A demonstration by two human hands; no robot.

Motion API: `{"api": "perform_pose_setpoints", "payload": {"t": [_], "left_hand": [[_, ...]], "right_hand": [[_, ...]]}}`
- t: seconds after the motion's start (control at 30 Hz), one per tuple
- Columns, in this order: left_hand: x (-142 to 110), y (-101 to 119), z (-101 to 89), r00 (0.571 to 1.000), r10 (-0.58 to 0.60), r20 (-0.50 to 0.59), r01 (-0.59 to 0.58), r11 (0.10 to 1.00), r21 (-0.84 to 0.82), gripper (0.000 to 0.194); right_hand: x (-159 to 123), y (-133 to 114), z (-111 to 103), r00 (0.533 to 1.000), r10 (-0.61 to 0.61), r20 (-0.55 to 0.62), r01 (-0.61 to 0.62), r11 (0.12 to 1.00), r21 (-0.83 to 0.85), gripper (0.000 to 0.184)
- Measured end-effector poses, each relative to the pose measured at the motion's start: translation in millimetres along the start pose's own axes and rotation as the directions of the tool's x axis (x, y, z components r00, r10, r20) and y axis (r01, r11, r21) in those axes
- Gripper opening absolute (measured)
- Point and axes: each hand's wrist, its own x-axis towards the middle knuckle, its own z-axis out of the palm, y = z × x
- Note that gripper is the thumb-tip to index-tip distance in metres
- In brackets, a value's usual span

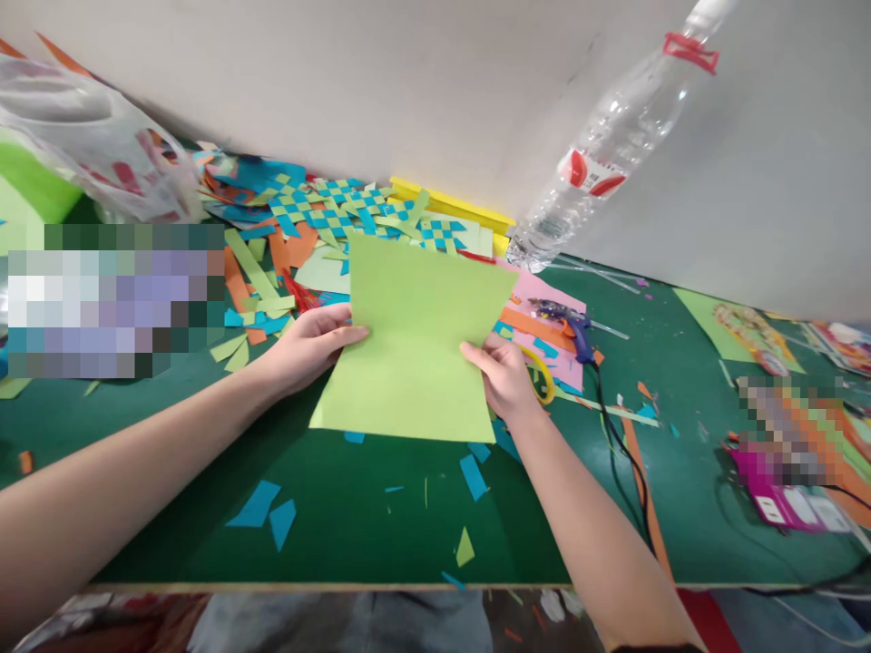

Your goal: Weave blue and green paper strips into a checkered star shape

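A plain light green sheet of paper is held up over the table, its surface facing me. At its left edge, my left hand grips it with the thumb in front and the fingers behind. My right hand pinches the right edge in the same way, the thumb lying on the sheet. The fingers behind the paper are mostly hidden. Close behind the sheet lies a pile of woven blue and green paper pieces with loose strips. A yellow ring-shaped handle shows just beside my right hand.
Blue scraps litter the green tabletop. A clear plastic bottle stands at the wall, near a blue glue gun with a black cord on pink paper. A plastic bag is back left; a magenta packet lies right.
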Motion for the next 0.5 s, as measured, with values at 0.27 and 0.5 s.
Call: {"api": "perform_pose_setpoints", "payload": {"t": [0.27,0.5], "left_hand": [[-5.6,15.7,2.8,0.996,-0.088,0.004,0.088,0.990,-0.111,0.015],[2.1,12.2,1.9,0.975,-0.217,0.040,0.221,0.964,-0.149,0.022]], "right_hand": [[-1.0,-8.1,2.3,0.995,0.027,0.097,-0.032,0.998,0.050,0.017],[-2.5,-3.1,-0.6,0.993,-0.013,0.115,0.014,1.000,-0.012,0.033]]}}
